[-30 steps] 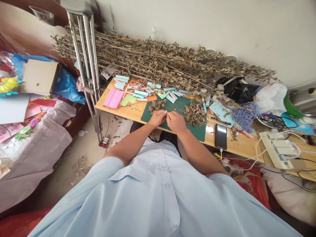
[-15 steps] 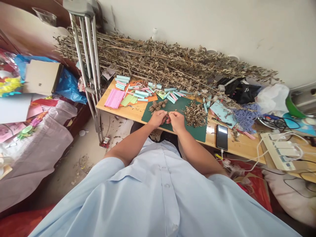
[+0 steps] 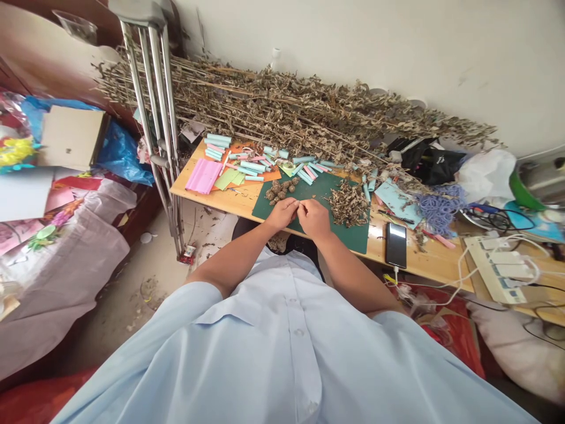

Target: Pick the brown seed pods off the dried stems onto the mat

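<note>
My left hand (image 3: 282,214) and my right hand (image 3: 313,218) meet over the front edge of a green cutting mat (image 3: 348,237). Both are closed, with thumbs and fingertips pressed together. Whatever lies between them is hidden by the fingers. Just beyond my left hand sits a cluster of brown, rough balls of dried plant (image 3: 281,189). To the right of my right hand is a heap of crumpled dried leaves (image 3: 348,203). Blue and pink paper rolls (image 3: 305,175) are scattered along the mat's far edge.
Long dried plant stalks (image 3: 282,106) cover the table's back. Metal crutches (image 3: 154,100) stand at its left end. A phone (image 3: 396,246) on a cable, a purple yarn bundle (image 3: 441,206) and a power strip (image 3: 497,268) lie right. Pink paper (image 3: 203,175) lies left.
My right hand has turned inward and its fingers have curled closer against my left hand. The dark thing glimpsed between them is now covered. The view has shifted slightly.
</note>
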A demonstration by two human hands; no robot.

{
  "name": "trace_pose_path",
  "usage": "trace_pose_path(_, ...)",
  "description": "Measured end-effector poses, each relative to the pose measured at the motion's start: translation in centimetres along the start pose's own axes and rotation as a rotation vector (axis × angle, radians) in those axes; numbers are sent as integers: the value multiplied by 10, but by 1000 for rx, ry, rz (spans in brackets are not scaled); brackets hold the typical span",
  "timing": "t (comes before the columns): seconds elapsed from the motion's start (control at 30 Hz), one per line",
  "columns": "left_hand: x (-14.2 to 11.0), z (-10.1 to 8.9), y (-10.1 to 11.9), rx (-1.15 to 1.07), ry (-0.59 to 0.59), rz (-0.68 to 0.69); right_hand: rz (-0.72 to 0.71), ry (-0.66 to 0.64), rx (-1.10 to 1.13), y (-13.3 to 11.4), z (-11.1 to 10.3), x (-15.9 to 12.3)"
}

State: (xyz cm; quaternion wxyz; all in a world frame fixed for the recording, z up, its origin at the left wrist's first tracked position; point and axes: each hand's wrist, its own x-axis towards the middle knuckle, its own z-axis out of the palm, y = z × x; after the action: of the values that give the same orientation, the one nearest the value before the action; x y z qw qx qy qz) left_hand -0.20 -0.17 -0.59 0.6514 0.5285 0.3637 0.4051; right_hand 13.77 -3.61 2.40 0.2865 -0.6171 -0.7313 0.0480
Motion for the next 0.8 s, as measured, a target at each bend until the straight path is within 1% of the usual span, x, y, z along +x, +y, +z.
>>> trace_pose_path(0.07, 0, 0, 1, -9, 8, -8, -1, 8, 49, 1, 1, 0)
trace_pose_path(0.13, 0, -1, 2, -40, 0, -27, 62, 28, 157, 2, 3, 0)
trace_pose_path(0.17, 1, -1, 2, -63, -11, -42, 129, 32, 242, 3, 5, 1)
trace_pose_path(0.27, 2, -2, 3, -139, -44, -80, 400, 0, 548, 2, 12, 3)
trace_pose_path(0.3, 2, -2, 3, -162, -49, -85, 464, -18, 618, 1, 13, 3)
trace_pose_path(0.33, 2, -2, 3, -179, -47, -87, 488, -29, 648, 1, 13, 3)
trace_pose_path(0.37, 2, -2, 4, -190, -39, -88, 464, -31, 632, 0, 12, 2)
trace_pose_path(0.4, 2, -2, 4, -195, -30, -87, 399, -29, 575, -1, 10, 2)
trace_pose_path(0.5, 2, -1, 3, -190, 1, -85, 114, -39, 303, -1, 0, 0)
trace_pose_path(0.57, 2, 0, 3, -187, 7, -82, -16, -70, 164, -1, -7, 0)
trace_pose_path(0.67, 2, 0, 4, -196, 0, -87, -93, -103, 39, 0, -11, 1)
trace_pose_path(0.8, 3, -1, 3, -219, -8, -111, -125, -115, -96, 1, -9, 3)
